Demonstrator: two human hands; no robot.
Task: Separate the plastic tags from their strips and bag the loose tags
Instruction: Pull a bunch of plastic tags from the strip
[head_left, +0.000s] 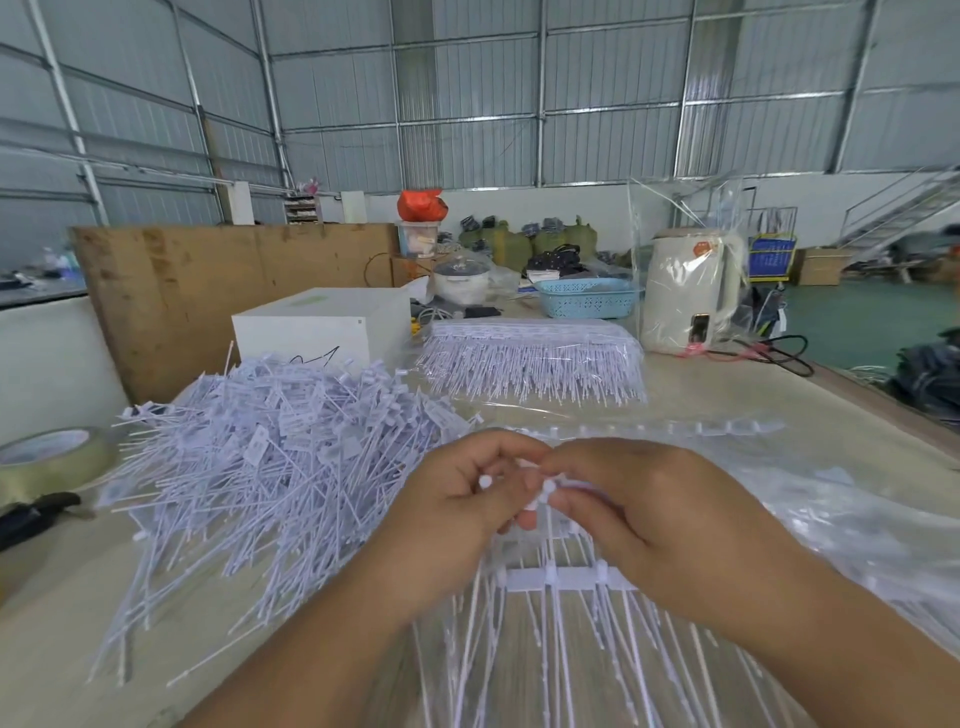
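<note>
My left hand (452, 512) and my right hand (639, 525) meet at the middle of the table, both pinching a strip of white plastic tags (563, 579). The strip's tails hang down toward me, and part of it is hidden under my right hand. A large heap of loose white tags (270, 457) lies to the left of my hands. Farther back, a stack of unseparated strips (530, 358) lies on clear plastic. An emptied white strip spine (675, 428) lies beyond my hands.
A roll of tape (52, 460) and a dark tool (31, 517) sit at the left edge. A white box (322, 327), blue basket (587, 296) and a bagged kettle (691, 291) stand behind. Crumpled clear bags (857, 519) spread at the right.
</note>
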